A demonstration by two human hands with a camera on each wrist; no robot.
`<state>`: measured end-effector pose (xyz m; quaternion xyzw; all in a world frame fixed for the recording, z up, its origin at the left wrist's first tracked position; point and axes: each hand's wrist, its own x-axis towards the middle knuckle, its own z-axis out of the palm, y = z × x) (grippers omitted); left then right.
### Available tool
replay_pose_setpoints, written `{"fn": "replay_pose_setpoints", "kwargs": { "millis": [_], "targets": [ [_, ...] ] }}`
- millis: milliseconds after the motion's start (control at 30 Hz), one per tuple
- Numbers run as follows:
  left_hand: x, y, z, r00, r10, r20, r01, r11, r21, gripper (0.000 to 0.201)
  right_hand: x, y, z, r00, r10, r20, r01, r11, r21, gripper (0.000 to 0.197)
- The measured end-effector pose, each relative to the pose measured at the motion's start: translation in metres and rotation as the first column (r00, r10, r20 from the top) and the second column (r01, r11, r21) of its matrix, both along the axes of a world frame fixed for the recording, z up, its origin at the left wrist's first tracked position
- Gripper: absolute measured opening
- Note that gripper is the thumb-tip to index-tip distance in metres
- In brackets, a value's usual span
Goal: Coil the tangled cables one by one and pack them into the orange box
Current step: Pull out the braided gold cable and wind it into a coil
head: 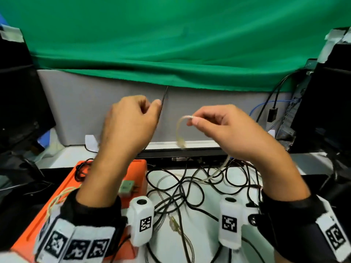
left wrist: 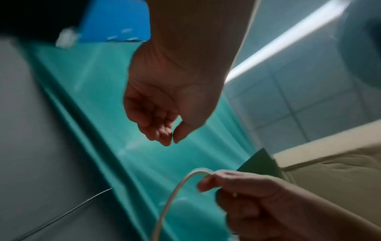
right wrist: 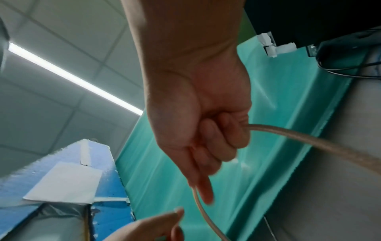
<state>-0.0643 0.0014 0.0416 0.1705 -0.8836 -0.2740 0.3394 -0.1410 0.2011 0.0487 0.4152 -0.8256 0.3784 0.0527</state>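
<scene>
Holding up a clear braided cable, the right hand pinches it between thumb and fingers, above the table. The cable's loose end hangs down in a short loop, and its long part runs through the fist and drops to the white table. The left hand is raised beside it with fingers loosely curled, and it holds nothing. A pile of tangled black cables lies on the table under both hands, crossing over the clear one. The orange box sits to the left, partly hidden by the left arm. Inside it are a coiled black cable, a pale twisted cable and a small grey plug. A green cloth hangs behind, and dark monitors stand on both sides.
</scene>
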Motion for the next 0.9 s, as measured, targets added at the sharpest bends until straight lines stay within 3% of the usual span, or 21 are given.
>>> {"fn": "replay_pose_setpoints", "kwargs": {
  "millis": [33,100,167,233,300,400,500,600,667,767,833,900],
  "targets": [
    [0.003,0.007,0.002,0.998,-0.025,-0.062,0.02,0.997,-0.074,0.046,0.001,0.003,0.001,0.999,0.016,-0.029,-0.014,0.998,0.069,0.022],
    [0.006,0.022,0.004,0.95,-0.301,-0.077,0.305,0.952,0.033,0.047,0.006,0.006,0.004,0.998,0.052,-0.047,-0.049,0.996,0.069,0.022],
    [0.006,0.036,0.002,0.833,-0.552,-0.037,0.543,0.803,0.247,0.049,0.006,0.006,0.006,0.998,0.036,-0.055,-0.037,0.999,-0.033,0.026],
    [0.005,0.042,0.0,0.747,-0.658,-0.091,0.638,0.673,0.375,0.045,0.003,0.011,0.008,0.999,0.03,0.013,-0.028,0.989,-0.146,0.032],
    [0.004,0.041,0.003,0.738,-0.635,-0.228,0.662,0.618,0.423,0.041,0.001,0.023,0.011,0.972,0.142,0.189,-0.087,0.959,-0.27,0.034],
    [0.003,0.018,0.012,0.771,-0.438,-0.463,0.635,0.586,0.503,0.039,-0.006,0.056,0.017,0.917,0.228,0.328,-0.098,0.925,-0.368,0.026],
    [0.004,-0.01,0.017,0.752,-0.186,-0.633,0.614,0.546,0.569,0.036,-0.014,0.084,0.021,0.955,0.117,0.274,0.035,0.869,-0.493,0.026],
    [0.002,-0.026,0.015,0.714,-0.044,-0.699,0.617,0.512,0.598,0.036,-0.024,0.086,0.018,0.982,-0.054,0.18,0.144,0.83,-0.539,0.024],
    [0.001,-0.029,0.013,0.732,-0.055,-0.679,0.611,0.492,0.62,0.036,-0.026,0.076,0.015,0.983,-0.159,0.088,0.181,0.842,-0.507,0.022],
    [-0.001,-0.024,0.009,0.82,-0.206,-0.534,0.55,0.541,0.636,0.035,-0.023,0.056,0.016,0.974,-0.224,0.024,0.199,0.807,-0.556,0.015],
    [-0.003,-0.015,0.006,0.818,-0.311,-0.484,0.569,0.553,0.608,0.032,-0.02,0.046,0.018,0.973,-0.229,0.012,0.195,0.799,-0.569,0.011],
    [-0.005,-0.007,0.004,0.784,-0.38,-0.491,0.62,0.505,0.6,0.03,-0.02,0.039,0.015,0.947,-0.32,-0.035,0.274,0.857,-0.436,0.009]
  ]
}}
